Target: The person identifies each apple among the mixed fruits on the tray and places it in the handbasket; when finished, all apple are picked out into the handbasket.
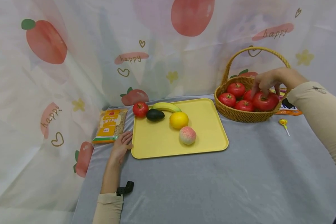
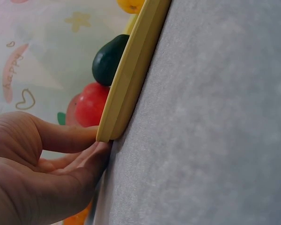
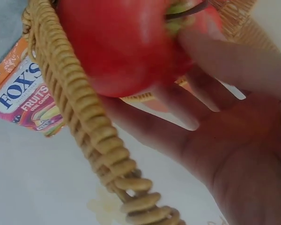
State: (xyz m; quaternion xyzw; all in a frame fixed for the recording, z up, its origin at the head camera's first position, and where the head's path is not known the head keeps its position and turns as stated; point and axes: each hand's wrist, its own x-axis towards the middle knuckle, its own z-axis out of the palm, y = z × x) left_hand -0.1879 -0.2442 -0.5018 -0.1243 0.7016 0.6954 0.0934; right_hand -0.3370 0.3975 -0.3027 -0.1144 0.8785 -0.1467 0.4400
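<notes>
My left hand [image 1: 121, 146] rests at the left edge of a yellow tray [image 1: 156, 149]; its thumb and fairly straight fingers touch the rim. On the tray lie a red apple [image 1: 140, 109], a dark green avocado [image 1: 155, 115], a banana [image 1: 166, 107], a lemon [image 1: 179, 120] and a pink peach [image 1: 187, 135]. At the wicker basket [image 1: 240, 116], my right hand [image 1: 271, 80] reaches down and grips a large red apple [image 3: 122, 47], thumb by its stem and fingers around its side. Several other red apples [image 1: 227, 99] lie in the basket.
A yellow grain packet [image 1: 109, 126] lies left of the tray. A lollipop [image 1: 283, 123] is in front of the basket's right side. Behind the basket's right end lies a Fox's candy bag [image 3: 25, 91]. The basket's tall handle [image 1: 226, 70] arches up beside my right hand.
</notes>
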